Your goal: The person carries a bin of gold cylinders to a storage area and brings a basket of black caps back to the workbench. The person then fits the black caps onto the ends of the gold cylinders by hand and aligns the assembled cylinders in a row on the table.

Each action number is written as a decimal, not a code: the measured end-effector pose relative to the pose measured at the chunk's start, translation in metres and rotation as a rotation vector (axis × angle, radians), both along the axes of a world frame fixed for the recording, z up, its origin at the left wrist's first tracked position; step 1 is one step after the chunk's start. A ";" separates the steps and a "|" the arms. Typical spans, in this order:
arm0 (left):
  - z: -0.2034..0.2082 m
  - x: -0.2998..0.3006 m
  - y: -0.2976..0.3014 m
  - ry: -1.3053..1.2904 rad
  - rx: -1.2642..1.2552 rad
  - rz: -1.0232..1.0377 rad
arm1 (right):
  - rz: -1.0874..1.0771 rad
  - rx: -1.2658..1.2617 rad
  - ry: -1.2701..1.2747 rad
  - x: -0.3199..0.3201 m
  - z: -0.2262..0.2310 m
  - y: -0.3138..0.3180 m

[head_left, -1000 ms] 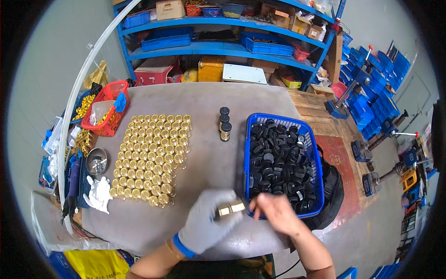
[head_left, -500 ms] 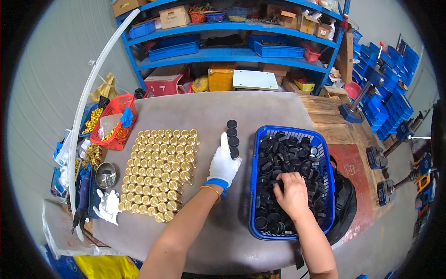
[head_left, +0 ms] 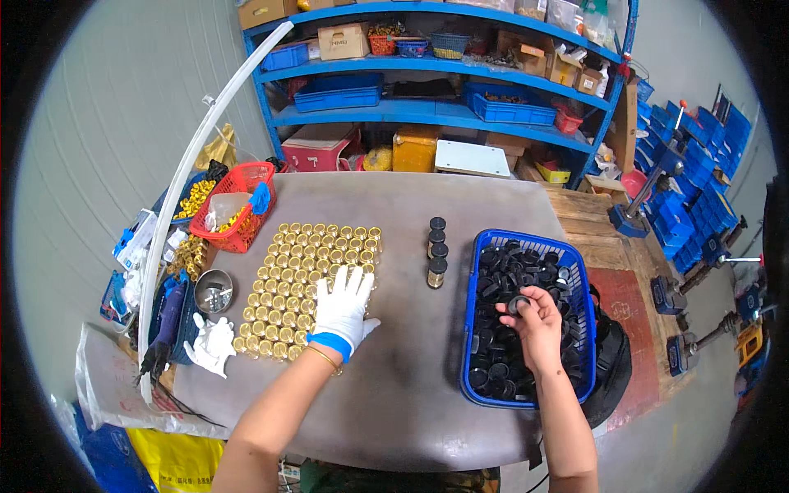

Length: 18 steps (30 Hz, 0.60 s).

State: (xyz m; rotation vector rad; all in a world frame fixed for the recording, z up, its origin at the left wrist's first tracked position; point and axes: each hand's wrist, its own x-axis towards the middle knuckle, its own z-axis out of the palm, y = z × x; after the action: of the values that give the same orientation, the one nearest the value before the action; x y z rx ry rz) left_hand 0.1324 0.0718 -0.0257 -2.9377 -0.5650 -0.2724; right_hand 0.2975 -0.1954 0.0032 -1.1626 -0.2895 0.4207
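My left hand [head_left: 342, 312], in a white glove with a blue cuff, reaches over the right side of a block of gold metal cylinders [head_left: 288, 267]. Its fingers are spread, and whether they touch the cylinders I cannot tell. Between my bare right hand's [head_left: 540, 330] thumb and fingers is a black round cap [head_left: 519, 305], held above a blue plastic basket [head_left: 467, 345]. Many loose black caps [head_left: 497, 349] fill that basket. A short line of black-capped cylinders [head_left: 436, 267] stands upright between my hands; the nearest shows its gold body below the cap.
Left of the cylinders lie a metal bowl [head_left: 214, 292], a spare white glove [head_left: 212, 345] and a red basket [head_left: 238, 234]. A black bag [head_left: 610, 361] sits against the blue basket's right side. Blue shelving [head_left: 444, 115] stands behind the table, hand presses [head_left: 633, 218] to the right.
My left hand has left the line of black-capped pieces and moved left over the gold cylinders, fingers spreading. My right hand has risen from among the loose caps with one cap. The view has shifted.
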 end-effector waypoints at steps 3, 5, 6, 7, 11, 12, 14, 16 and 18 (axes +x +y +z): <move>0.000 0.000 -0.001 0.059 0.115 -0.147 | 0.177 0.126 0.181 -0.030 0.012 -0.013; 0.009 -0.003 -0.007 0.173 0.169 -0.246 | 0.340 0.117 0.255 -0.051 0.015 -0.023; 0.014 -0.008 -0.014 0.044 0.120 -0.301 | 0.405 0.111 0.312 -0.061 0.015 -0.028; 0.019 -0.015 -0.026 -0.071 -0.111 -0.218 | 0.466 0.114 0.375 -0.071 0.013 -0.032; 0.026 -0.049 -0.091 -0.366 -1.316 -0.054 | 0.619 -0.041 0.397 -0.107 0.003 -0.037; 0.026 -0.058 -0.106 -0.363 -1.523 -0.069 | 0.640 -0.077 0.332 -0.114 0.001 -0.037; 0.024 -0.069 -0.129 -0.336 -1.818 -0.002 | 0.668 -0.181 0.204 -0.124 0.001 -0.040; 0.022 -0.075 -0.138 -0.342 -1.861 0.032 | 0.654 -0.254 0.118 -0.130 0.001 -0.046; 0.022 -0.081 -0.142 -0.297 -1.918 0.121 | 0.645 -0.172 0.033 -0.134 0.001 -0.052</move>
State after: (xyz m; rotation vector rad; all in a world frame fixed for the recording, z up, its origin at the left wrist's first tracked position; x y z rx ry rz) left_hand 0.0516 -0.0704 -0.0037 -4.5507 -1.8531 -0.1363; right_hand 0.1636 -0.2475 0.0038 -1.2133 -0.6116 1.0446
